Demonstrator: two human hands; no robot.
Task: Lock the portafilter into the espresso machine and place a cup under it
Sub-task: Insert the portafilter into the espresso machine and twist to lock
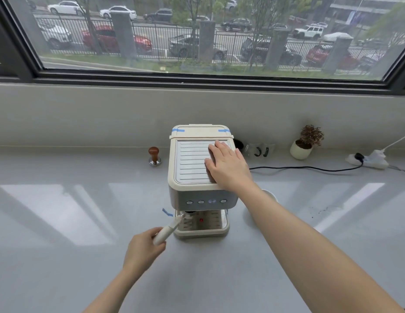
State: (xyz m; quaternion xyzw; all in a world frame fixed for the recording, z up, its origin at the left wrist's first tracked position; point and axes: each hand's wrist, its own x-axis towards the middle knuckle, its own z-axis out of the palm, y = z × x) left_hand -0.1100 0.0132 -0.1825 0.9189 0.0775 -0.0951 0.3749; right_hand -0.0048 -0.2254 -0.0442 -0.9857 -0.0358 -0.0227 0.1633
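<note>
A cream espresso machine (200,175) stands on a pale grey counter (61,222) below a wide window (197,35); the right hand (227,167) lies flat and unclenched on its top; the left hand (143,246) grasps the portafilter (168,228) handle, its head up under the brew group; a white cup (270,195) sits just right, mostly hidden by the forearm; bare counter spreads to both sides and in front.
</note>
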